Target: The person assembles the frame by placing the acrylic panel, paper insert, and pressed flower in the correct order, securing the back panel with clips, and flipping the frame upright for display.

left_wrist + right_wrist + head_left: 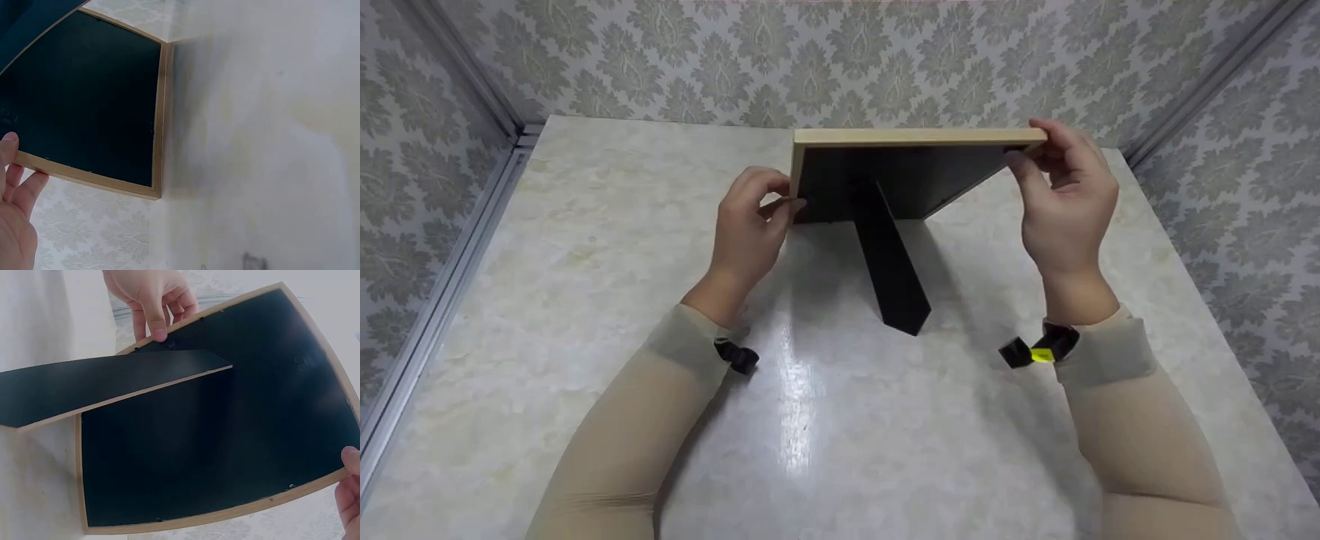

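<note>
A picture frame with a light wooden border stands on the table, its black backing turned toward me. From that backing a black easel leg angles out toward me, also visible in the right wrist view as a long flat strip. My left hand pinches the left side of the border, thumb on the back and fingers around the outer edge. At the upper right corner, my right hand grips the border between thumb and fingers. The front of the picture frame is hidden.
A pale marbled table lies under the picture frame, with a bright light reflection at its middle. Patterned wallpaper covers the walls behind and on both sides. Metal rails run along the left side.
</note>
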A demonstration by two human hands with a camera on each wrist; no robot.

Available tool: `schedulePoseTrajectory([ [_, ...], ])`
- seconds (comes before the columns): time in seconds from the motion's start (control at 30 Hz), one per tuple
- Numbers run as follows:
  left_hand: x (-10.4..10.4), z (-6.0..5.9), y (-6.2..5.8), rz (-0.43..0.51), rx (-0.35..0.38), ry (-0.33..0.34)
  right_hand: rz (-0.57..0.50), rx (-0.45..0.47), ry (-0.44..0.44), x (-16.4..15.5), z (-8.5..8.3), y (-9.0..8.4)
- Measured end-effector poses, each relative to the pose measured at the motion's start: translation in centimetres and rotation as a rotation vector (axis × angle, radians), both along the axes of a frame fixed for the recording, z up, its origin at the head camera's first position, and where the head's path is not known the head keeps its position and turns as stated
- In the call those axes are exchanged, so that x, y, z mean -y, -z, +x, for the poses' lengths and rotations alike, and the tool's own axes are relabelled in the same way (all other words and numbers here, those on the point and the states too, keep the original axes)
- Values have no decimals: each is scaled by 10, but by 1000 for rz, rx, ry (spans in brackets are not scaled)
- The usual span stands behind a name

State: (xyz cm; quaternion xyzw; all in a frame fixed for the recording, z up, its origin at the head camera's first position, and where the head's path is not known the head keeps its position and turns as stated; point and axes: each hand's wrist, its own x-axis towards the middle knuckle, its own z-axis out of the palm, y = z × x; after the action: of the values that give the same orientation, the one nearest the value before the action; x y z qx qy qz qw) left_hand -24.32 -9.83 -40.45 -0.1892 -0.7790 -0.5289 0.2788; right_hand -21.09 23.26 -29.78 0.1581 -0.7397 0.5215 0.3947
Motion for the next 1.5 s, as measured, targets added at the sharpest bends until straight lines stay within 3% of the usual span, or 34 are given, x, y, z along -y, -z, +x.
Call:
schedulePoseTrajectory([
  [0.1,-1,4,-1,-10,-19,13,1,6,2,-7,-1,0],
  [0.3,-2,17,-1,-8,-58,99,-21,50,-24,-18,-4,-4],
  [0.53,-1,40,-4,-101,-97,157,-20,169,-21,-28,-7,-12],
  [0.73,-8,62,-10,-159,-129,145,-224,292,-200,-36,-17,-22],
  [1.0,-39,91,-17,-246,-202,207,-401,405,-365,-46,-33,-29],
  [1.2,-66,113,-20,-374,-234,151,-533,484,-474,-42,-47,-34],
  [1.5,-97,129,-19,-405,-279,120,-454,552,-464,-33,-59,-37],
])
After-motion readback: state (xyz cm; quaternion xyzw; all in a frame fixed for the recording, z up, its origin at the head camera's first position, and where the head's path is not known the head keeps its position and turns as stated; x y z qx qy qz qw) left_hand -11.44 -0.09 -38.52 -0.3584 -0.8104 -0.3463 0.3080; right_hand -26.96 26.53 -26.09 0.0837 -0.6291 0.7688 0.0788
